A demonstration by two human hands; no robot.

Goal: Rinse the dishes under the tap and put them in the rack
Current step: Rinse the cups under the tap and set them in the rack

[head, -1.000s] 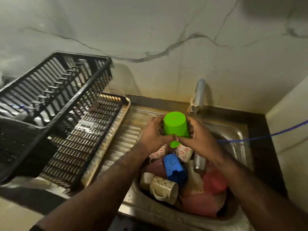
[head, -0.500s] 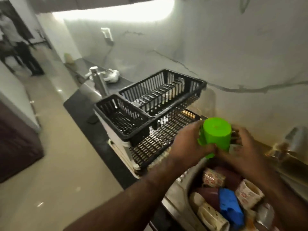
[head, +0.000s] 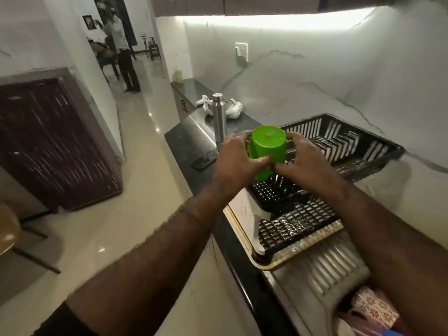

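head view looks down past my forearms to the green cup (head: 266, 147), which i hold upside down, base up, between both hands. my left hand (head: 238, 157) wraps its fingers round the near left side and my right hand (head: 299, 158) curls round the right side, thumbs meeting low on the front. the cup hangs over the front end of the black dish rack (head: 378, 151), above its small front compartment, and it is not yet set down. i cannot tell whether the cup touches the rack's rim.

as i judge it, this cup is in the placing step: rinsed or not i cannot say from here, but it is poised over the rack, ready to be lowered mouth down. the parts of the rack i can see hold no dishes, though my hands hide some of it, so this looks like an early piece. plenty is left: at the lower right the sink (head: 322, 309) has more in it, a floral cup (head: 374, 309) and other crockery at the frame's edge, all waiting for the tap, which is out of sight.
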